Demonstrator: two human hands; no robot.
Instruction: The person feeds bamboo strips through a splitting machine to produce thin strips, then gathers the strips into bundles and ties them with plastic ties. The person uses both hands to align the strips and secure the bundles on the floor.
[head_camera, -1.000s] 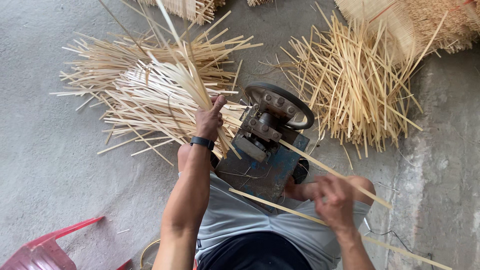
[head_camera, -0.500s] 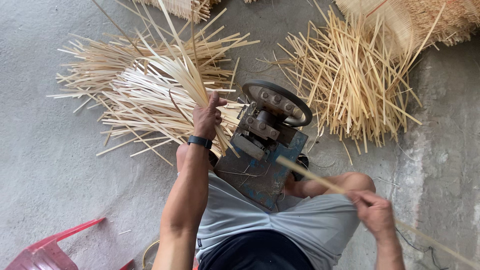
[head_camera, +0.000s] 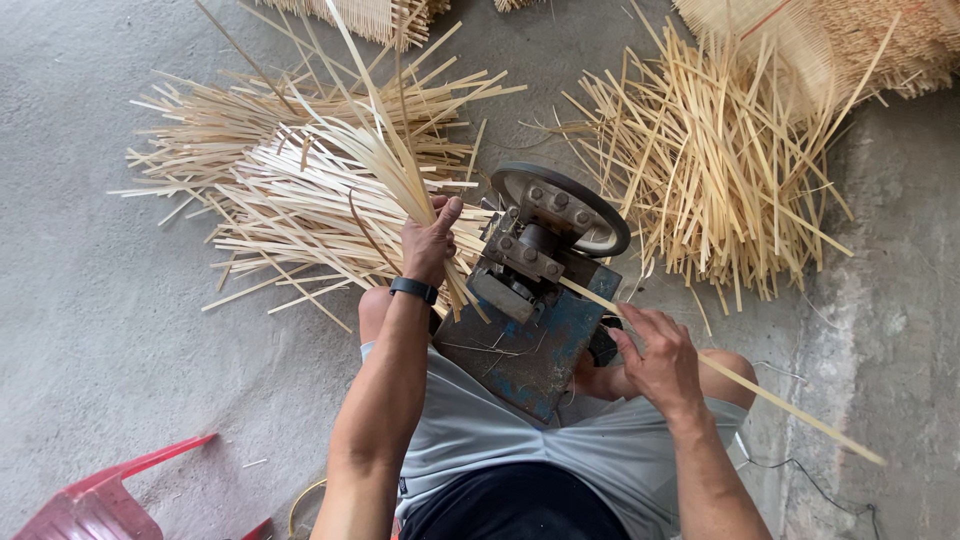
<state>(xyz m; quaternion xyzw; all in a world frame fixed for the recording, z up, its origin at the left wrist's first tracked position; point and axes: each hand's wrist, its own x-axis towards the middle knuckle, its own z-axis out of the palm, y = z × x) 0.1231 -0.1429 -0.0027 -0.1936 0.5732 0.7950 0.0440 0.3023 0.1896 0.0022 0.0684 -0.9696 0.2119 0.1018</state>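
Pale straw-yellow is seen on the bundle of bamboo strips (head_camera: 385, 170) held in the left hand (head_camera: 430, 240), w/ a black wristband (head_camera: 414, 290) below it. The single strip (head_camera: 730, 375) by the right hand (head_camera: 655, 355) is a darker golden tan. The machine base (head_camera: 530, 350) is painted blue, worn & rusty; its wheel (head_camera: 560, 205) is dark grey. A red plastic chair (head_camera: 95, 495) and light grey-blue shorts (head_camera: 530, 440) are also shown. Floor (head_camera: 90, 300) is grey concrete.

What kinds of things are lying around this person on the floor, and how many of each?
Loose heaps of bamboo strips on the floor: 2, left heap, right heap
Strip bunch in left hand: 1
Single strip in right hand: 1
Blue wheeled machine: 1
Red plastic chair: 1
Black wristband: 1
Total: 7
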